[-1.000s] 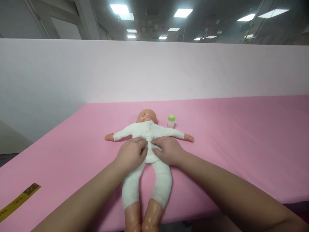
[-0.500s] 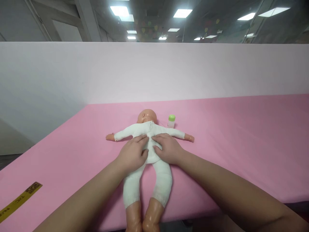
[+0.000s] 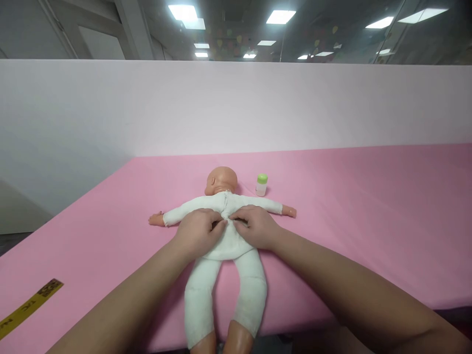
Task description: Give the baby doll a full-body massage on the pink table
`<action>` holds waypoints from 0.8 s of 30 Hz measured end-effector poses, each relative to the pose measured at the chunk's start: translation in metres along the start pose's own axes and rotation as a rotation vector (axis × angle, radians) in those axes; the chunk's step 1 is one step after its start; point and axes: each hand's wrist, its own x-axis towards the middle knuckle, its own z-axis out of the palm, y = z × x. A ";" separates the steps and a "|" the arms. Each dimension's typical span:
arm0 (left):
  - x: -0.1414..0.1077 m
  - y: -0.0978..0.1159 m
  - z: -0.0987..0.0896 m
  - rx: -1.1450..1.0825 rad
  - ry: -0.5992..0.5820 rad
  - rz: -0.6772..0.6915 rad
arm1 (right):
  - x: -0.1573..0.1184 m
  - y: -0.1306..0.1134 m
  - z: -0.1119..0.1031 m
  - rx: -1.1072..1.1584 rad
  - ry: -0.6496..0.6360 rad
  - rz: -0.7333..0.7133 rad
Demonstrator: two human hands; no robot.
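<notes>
A baby doll [image 3: 228, 246] with a white cloth body lies face down, its arms spread, its bare head turned to the left. On the left side of its back, my left hand [image 3: 199, 230] has thumb and fingertips drawn together on the cloth. My right hand [image 3: 256, 226] pinches the cloth in the same way on the right side, close to the back seam. The fingertips of both hands nearly meet at the middle of the back, where the cloth is bunched. The doll's feet are cut off by the bottom edge.
A small bottle with a green cap [image 3: 261, 185] stands beyond the doll's right-hand arm. Yellow tape [image 3: 31, 307] with printed marks lies at the left on the pink table [image 3: 354, 211]. A white wall panel [image 3: 236, 108] rises behind, with glass above it.
My thumbs have moved up toward my fingers, gathering the back cloth. The doll has shifted slightly toward me, and its left-hand arm has moved outward and down.
</notes>
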 end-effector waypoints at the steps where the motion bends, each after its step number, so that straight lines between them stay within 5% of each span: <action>1: 0.000 -0.001 0.002 0.012 0.024 0.010 | 0.001 0.001 0.001 -0.001 0.016 0.008; 11: -0.003 -0.005 0.016 0.163 0.168 0.093 | 0.000 0.012 0.011 -0.122 0.203 -0.049; 18: 0.000 -0.006 0.020 0.110 0.035 0.063 | 0.004 0.011 0.007 -0.092 -0.013 -0.001; 24: 0.006 -0.010 0.017 0.067 0.000 0.139 | 0.010 0.010 0.010 -0.150 -0.043 -0.039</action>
